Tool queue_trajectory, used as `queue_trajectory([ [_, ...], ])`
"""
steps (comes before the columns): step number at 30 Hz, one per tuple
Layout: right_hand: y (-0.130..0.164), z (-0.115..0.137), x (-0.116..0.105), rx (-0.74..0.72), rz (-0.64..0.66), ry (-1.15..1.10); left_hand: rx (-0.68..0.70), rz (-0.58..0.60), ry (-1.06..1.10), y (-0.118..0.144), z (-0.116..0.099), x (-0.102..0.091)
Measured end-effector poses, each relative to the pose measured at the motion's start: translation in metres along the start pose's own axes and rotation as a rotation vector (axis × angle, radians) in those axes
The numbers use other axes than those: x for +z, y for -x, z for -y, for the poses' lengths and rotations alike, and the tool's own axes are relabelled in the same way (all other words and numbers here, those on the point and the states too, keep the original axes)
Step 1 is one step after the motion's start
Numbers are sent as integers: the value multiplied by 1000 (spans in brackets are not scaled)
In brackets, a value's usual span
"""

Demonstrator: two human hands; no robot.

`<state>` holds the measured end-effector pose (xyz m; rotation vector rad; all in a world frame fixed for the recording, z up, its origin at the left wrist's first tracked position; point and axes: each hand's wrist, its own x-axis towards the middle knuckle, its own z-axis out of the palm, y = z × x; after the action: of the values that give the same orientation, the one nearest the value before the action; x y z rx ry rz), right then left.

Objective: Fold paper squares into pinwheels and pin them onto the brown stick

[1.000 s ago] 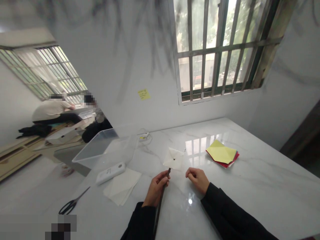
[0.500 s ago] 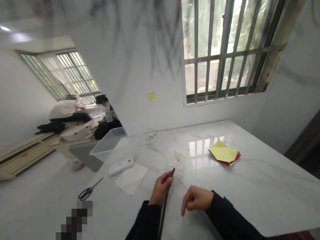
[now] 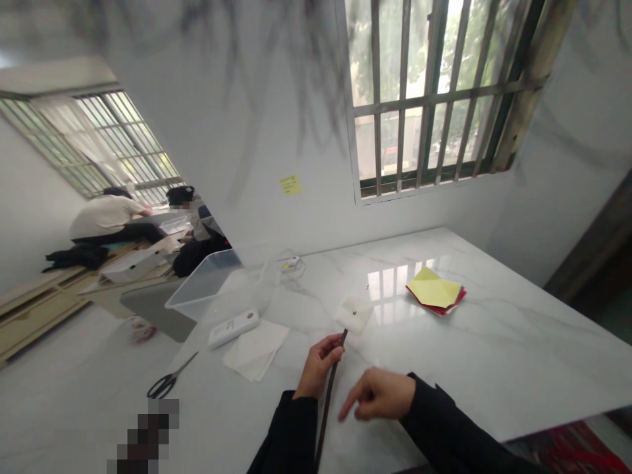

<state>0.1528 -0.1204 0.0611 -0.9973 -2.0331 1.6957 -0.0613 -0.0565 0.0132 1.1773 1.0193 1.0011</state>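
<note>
My left hand (image 3: 320, 364) is closed around a thin dark brown stick (image 3: 330, 397), which slants down toward the bottom edge. At the stick's upper end sits a white paper pinwheel (image 3: 356, 315), with a small dark pin at its centre. The pinwheel's outline is blurred. To the right of the stick is my right hand (image 3: 379, 394), apart from it and holding nothing, with the index finger stretched out and the other fingers curled. A small metallic bit (image 3: 367, 287) lies on the table beyond the pinwheel.
On the marble-patterned table (image 3: 503, 349) are coloured paper sheets (image 3: 434, 289), white paper sheets (image 3: 257, 352), a white device (image 3: 234, 329), black scissors (image 3: 170, 380) and a clear plastic bin (image 3: 197, 289). Two people sit at the back left. A barred window (image 3: 429, 118) is ahead.
My right hand has shifted left toward the stick, its index finger now extended more to the left. The pinwheel looks turned and more blurred. The view has swung slightly right.
</note>
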Motion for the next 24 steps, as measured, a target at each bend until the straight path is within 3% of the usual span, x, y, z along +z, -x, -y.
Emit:
queue_trajectory([
  [1,3,5,6,-52,177,-50,4,-10,9,0,-1,1],
  [2,5,6,9,-78,189,-66,6,-14,15,1,-2,2],
  [3,7,3,8,-76,85,-45,6,-10,16,1,-3,3],
  [6,12,-24,-14,44,-547,134,-2,-2,14,0,-4,4],
  [7,14,-36,-25,83,-671,140,-4,-5,17,0,-3,4],
  [11,19,-67,-67,150,-950,134,-9,15,3,-2,-1,2],
  [14,16,-56,-80,150,-1096,260,-18,38,-47,-1,-3,2],
  [15,15,-48,-80,151,-1066,272,-21,39,-58,0,-4,3],
  [16,14,-39,-78,151,-955,258,-22,39,-64,1,-4,3],
  [17,15,-29,-73,151,-733,216,-24,40,-65,1,-5,3],
  [20,21,-10,-53,120,344,-54,-22,25,-40,1,-3,3],
  [21,24,-10,-47,94,522,-129,-22,13,-34,1,-2,3],
  [22,25,-12,-41,61,530,-175,-24,1,-31,0,-1,2],
  [24,24,-25,-37,8,197,-160,-30,-7,-35,-2,1,2],
])
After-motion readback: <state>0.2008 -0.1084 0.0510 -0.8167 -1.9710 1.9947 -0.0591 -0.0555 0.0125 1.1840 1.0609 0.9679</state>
